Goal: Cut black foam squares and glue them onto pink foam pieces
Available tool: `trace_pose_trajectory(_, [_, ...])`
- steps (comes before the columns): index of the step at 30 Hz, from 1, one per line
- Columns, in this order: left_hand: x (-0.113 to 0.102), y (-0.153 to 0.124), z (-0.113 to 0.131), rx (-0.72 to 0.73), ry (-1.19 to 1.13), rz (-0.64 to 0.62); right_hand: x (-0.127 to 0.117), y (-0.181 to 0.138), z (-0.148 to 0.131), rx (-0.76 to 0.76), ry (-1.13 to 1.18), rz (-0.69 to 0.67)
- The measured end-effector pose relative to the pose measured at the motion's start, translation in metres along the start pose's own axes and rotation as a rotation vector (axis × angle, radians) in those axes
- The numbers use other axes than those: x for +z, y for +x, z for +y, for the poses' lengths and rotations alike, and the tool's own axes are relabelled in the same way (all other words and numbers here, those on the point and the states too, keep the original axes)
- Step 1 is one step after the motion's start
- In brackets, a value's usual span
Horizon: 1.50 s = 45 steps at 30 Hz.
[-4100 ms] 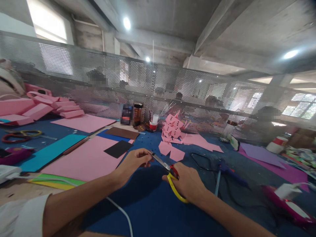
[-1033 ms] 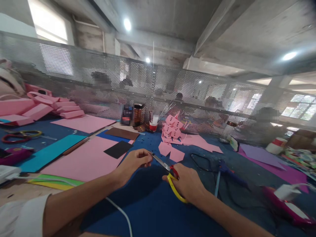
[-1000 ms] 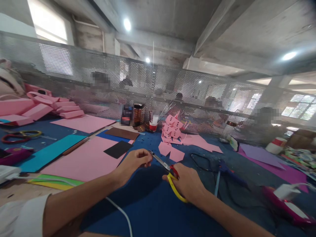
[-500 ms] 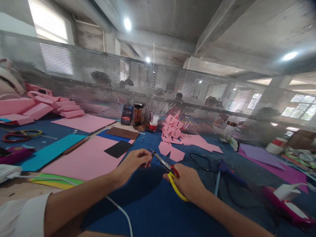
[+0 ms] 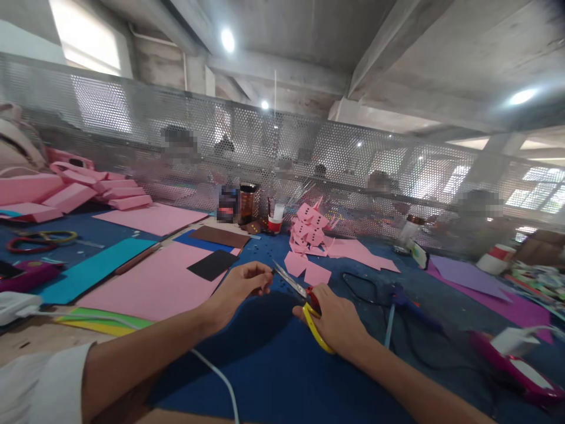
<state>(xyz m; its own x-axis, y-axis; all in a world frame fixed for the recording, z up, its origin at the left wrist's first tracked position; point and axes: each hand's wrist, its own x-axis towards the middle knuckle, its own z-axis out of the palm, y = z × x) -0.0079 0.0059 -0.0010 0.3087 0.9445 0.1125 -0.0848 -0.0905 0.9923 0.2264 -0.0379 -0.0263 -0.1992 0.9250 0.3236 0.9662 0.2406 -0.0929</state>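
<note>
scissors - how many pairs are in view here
2. One pair of scissors is in the right hand; the other pair lies at the far left, near the turquoise sheet. More may be hidden.

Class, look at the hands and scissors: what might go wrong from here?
The right hand holds open scissors with their tips close to the left hand, so a slip might nick it. The white cable passing beneath the left arm might snag it. Pink cutouts just beyond the scissors might get nudged.
</note>
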Motion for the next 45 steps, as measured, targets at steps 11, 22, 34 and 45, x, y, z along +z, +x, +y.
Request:
trace_pose_trajectory(11, [0.000, 0.000, -0.001, 0.038, -0.012, -0.016, -0.006, -0.001, -0.005, 0.027, 0.030, -0.056])
trace_pose_trajectory(22, [0.000, -0.001, -0.001, 0.049, 0.017, -0.045, -0.014, -0.001, -0.010, 0.059, 0.049, -0.103])
trace_pose_trajectory(34, [0.000, 0.000, -0.001, 0.039, 0.050, -0.039, -0.014, -0.001, -0.010, 0.049, 0.032, -0.102])
trace_pose_trajectory(45, [-0.001, 0.001, -0.004, 0.025, 0.048, -0.027, -0.017, 0.000, -0.013, 0.067, 0.012, -0.125])
